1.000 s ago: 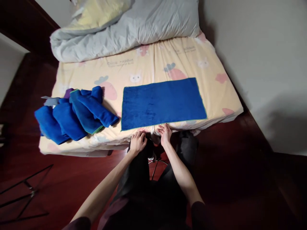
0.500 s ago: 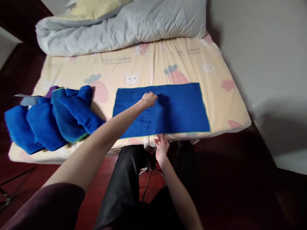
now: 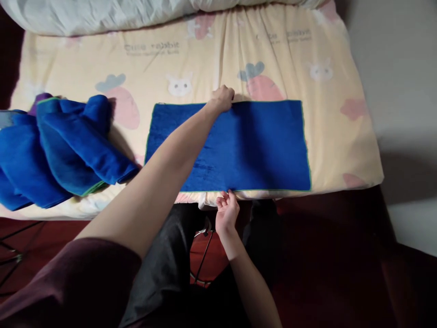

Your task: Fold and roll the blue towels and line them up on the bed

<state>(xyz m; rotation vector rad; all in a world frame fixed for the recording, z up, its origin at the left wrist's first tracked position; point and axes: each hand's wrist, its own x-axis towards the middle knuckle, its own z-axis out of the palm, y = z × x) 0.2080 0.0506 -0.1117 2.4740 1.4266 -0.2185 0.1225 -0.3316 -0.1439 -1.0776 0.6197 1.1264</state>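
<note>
A blue towel (image 3: 273, 146) with thin green edging lies flat on the bed in front of me. My left hand (image 3: 223, 98) reaches across it, its closed fingers gripping the far edge near the middle. At the near edge, my right hand (image 3: 227, 209) pinches the hem between thumb and fingertips, palm turned up. Part of the towel's left half is hidden under my left forearm. To the left lies a heap of folded blue towels (image 3: 78, 141), with a bit of purple cloth (image 3: 41, 101) showing behind.
Carrots and rabbit faces decorate the yellow bed sheet (image 3: 327, 136). A pale grey quilt (image 3: 102, 18) is bunched at the back, and a wall (image 3: 399, 91) stands on the right. Below the near bed edge are my legs, thin metal legs of some furniture and the dark red floor (image 3: 324, 255).
My left hand has moved away from me, from the middle of the blue towel to its far edge. My right hand stays at the near edge. The view has tilted down.
</note>
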